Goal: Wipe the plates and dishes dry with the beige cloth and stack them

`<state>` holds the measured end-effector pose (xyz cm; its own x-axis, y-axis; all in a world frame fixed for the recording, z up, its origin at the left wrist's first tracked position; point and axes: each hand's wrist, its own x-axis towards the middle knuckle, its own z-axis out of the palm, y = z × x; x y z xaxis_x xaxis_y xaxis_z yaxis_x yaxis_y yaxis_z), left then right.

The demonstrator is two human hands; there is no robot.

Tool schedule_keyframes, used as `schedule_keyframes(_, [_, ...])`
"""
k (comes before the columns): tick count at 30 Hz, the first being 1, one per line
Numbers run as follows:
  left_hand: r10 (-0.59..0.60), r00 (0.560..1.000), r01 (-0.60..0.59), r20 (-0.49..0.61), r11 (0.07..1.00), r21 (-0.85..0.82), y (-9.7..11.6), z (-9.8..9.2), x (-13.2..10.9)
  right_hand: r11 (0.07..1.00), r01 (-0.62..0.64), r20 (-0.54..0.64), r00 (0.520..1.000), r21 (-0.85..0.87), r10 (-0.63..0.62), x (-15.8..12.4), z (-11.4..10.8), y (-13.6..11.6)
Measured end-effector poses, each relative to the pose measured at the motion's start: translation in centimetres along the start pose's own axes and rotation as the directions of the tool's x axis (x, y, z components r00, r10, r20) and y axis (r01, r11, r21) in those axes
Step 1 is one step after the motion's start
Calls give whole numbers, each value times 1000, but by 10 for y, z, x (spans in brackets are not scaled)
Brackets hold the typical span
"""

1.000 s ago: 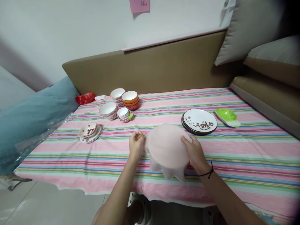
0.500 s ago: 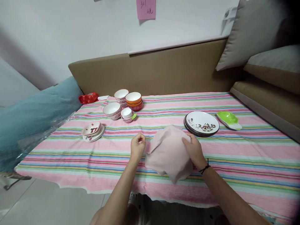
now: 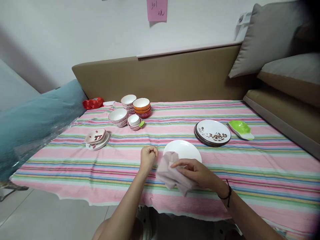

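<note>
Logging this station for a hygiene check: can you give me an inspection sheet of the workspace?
Surface: striped tablecloth, fairly smooth.
Job's things: white plate lying flat; pink cloth bunched over its near edge.
Clutter: patterned plate stack, green dish, stacked bowls, small dishes, red item.
Hands: left hand fisted beside the plate rim; right hand, fingers stretched, on the cloth.
Cables: nothing seen.
Surroundings: brown sofa back, grey cushions, pink note on the wall.

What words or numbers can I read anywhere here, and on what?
"301": handwritten on the pink note on the wall.
Handwritten mark below it on that note: too blurred to read.
Plates and bowls: painted patterns only, no readable words.
</note>
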<state>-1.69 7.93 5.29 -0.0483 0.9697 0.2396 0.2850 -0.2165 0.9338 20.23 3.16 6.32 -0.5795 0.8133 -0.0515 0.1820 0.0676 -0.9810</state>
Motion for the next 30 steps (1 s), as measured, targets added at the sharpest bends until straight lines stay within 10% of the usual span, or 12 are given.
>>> schedule_keyframes(4, [50, 997, -48, -57, 998, 44, 1, -1, 1, 996, -68, 164, 985, 62, 57, -13, -5, 3])
schedule_keyframes(13, [43, 999, -44, 12, 995, 89, 0, -2, -5, 959, -13, 88, 996, 282, -13, -72, -51, -17])
schedule_keyframes(23, [60, 998, -59, -22, 997, 47, 17, -14, -31, 974, -32, -70, 997, -226, 16, -123, -32, -76])
schedule_keyframes(30, [79, 994, -70, -74, 992, 108, 32, -19, -68, 903, 153, 106, 987, -401, -120, -98, -11, -95])
